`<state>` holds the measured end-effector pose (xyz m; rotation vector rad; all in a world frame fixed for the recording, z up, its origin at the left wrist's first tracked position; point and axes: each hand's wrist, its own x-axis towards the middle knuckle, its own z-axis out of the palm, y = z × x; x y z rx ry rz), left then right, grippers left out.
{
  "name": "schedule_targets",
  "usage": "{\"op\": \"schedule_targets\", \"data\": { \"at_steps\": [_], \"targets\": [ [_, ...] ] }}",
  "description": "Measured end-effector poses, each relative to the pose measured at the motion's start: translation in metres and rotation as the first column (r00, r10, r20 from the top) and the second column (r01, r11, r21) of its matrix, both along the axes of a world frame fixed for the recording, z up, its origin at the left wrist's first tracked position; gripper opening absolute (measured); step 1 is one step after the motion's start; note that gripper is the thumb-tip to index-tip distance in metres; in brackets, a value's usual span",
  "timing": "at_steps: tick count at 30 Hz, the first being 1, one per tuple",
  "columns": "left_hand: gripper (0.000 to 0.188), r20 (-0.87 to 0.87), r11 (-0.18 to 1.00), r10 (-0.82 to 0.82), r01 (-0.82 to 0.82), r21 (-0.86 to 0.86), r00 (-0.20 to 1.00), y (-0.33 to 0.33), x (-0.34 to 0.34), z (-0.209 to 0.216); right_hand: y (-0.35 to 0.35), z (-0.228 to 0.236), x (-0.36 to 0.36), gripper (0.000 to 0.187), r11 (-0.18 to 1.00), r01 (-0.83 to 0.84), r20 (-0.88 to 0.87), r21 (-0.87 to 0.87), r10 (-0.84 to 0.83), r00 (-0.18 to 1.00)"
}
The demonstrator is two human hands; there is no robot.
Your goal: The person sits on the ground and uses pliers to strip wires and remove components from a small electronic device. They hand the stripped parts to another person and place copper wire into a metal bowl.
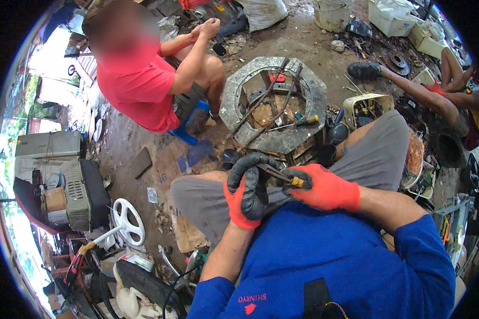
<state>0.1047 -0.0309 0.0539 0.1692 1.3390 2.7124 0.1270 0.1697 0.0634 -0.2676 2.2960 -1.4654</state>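
Right hand [324, 189] was closed round tool's [273, 171] yellow handle; metal end jutted left, beside left hand [247, 195], fingers curled, hold unclear.

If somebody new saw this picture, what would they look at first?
Probably the bright red-and-black gloves in the middle, where the right hand grips a yellow-handled tool whose metal end points toward the left hand. Just beyond is a big gray eight-sided ring with two rusty rods lying across it. A person in a bright red shirt sits on a blue stool, upper left.
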Motion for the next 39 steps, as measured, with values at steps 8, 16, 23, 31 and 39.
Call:
{"op": "schedule_targets", "data": {
  "at_steps": [8,16,23,31,39],
  "targets": [
    [0.04,-0.346,0.64,-0.049,-0.237,-0.731,0.937,-0.001,-0.014,0.007,-0.001,-0.013,-0.013,0.049,0.996,0.084,-0.155,-0.038,-0.089,0.984],
    [0.041,0.141,0.939,0.054,-0.002,-0.345,0.988,0.008,-0.008,-0.005,0.0,-0.022,-0.012,0.059,0.933,0.125,-0.343,0.338,-0.002,0.94],
    [0.043,0.23,0.994,0.077,-0.057,-0.09,0.97,0.02,-0.006,-0.01,0.002,-0.028,-0.017,0.064,0.885,0.182,-0.527,0.429,0.081,0.846],
    [0.04,0.28,0.996,0.087,-0.088,-0.009,0.956,0.022,-0.015,-0.015,-0.004,-0.031,-0.03,0.062,0.89,0.141,-0.447,0.434,0.077,0.891],
    [0.039,0.206,0.976,-0.12,0.077,0.206,0.971,0.005,-0.025,-0.022,0.013,-0.016,-0.029,0.051,0.993,0.032,0.004,0.113,-0.033,0.999]
  ]
}}
